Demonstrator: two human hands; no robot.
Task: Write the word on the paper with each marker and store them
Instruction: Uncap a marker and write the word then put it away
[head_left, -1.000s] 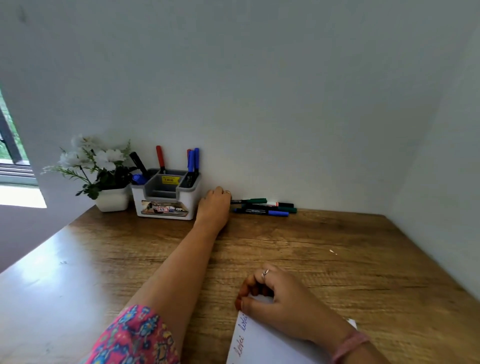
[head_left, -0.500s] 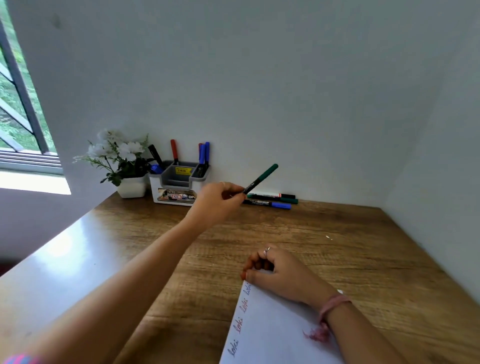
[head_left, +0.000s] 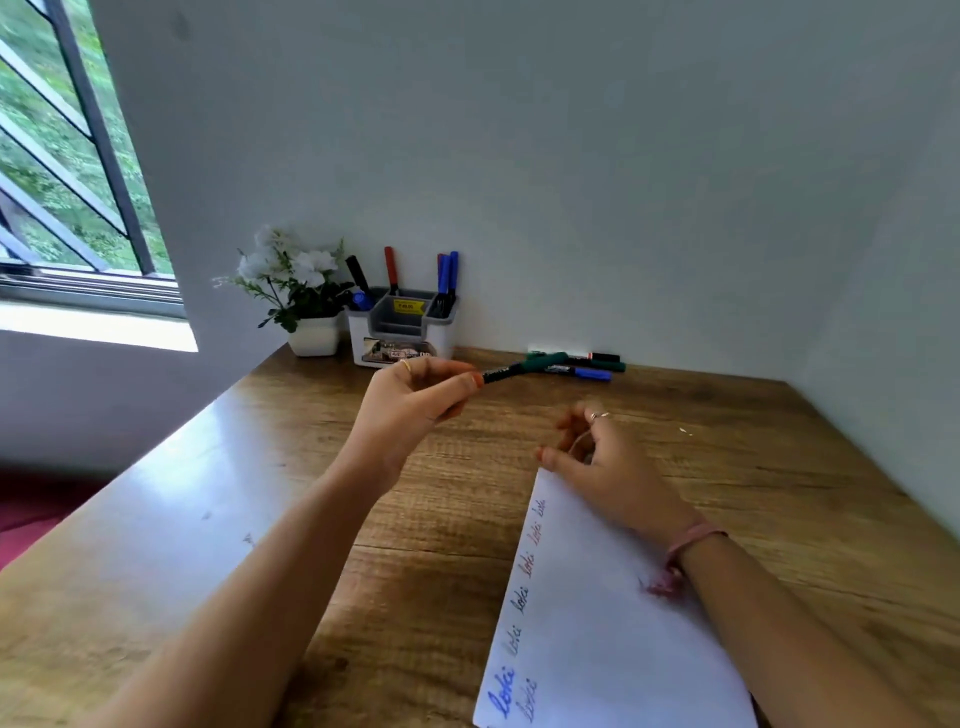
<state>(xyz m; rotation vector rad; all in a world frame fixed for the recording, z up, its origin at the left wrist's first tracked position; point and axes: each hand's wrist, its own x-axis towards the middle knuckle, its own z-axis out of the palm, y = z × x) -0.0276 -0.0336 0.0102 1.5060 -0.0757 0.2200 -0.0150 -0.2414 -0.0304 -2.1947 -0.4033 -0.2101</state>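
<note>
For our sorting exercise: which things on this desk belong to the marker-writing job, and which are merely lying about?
Belongs to the job:
green marker in the left hand
paper under the right hand
markers by the wall
organiser holding stored markers

Lying about:
flower pot

I see a green-capped black marker (head_left: 522, 366) mid-frame, blue-capped (head_left: 577, 372) and green (head_left: 597, 364) ones behind it, a white-and-grey organizer (head_left: 401, 332), white flowers (head_left: 291, 270), white paper (head_left: 613, 639) lower right with blue and red writing, and a brown wood-grain desk (head_left: 753, 467).
</note>
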